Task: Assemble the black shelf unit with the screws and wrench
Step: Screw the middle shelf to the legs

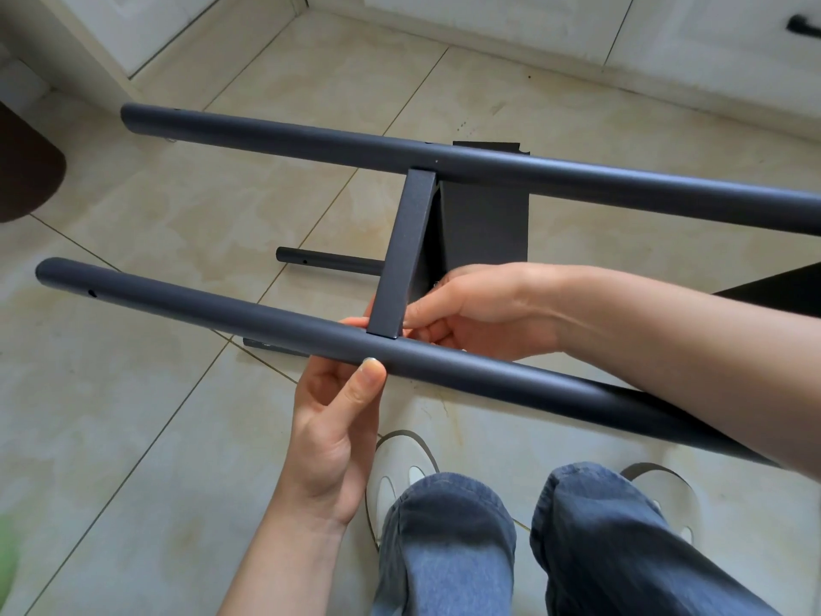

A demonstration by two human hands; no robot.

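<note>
Head view is looking down on a tiled floor (133,393), and at the far left a dark brown rounded object (26,171) is poking in from the edge, with a white cabinet (146,24) standing behind it. Moving right, the black shelf unit is lying across the middle of the picture: a far tube (275,136) and a near tube (200,311) are running side by side from left to right, well apart, with their left ends free. A small hole is showing near the left end of the near tube. A flat crossbar (406,246) is bridging the two tubes, meeting each one at its end. Below the near tube, the left hand (333,429) is gripping it from underneath, the thumb lying up against the tube's near side just left of the crossbar joint and fingertips peeking over the far side. Beyond the frame, lower tubes (328,262) and a black panel (484,224) of the unit are resting toward the floor. Right of the crossbar, the right hand (471,311) is pinching at the joint where crossbar and near tube meet, fingers curled; whatever small part it may be holding is hidden. Lower right, two knees in blue jeans (448,540) are sitting above white shoes (400,464)
</note>
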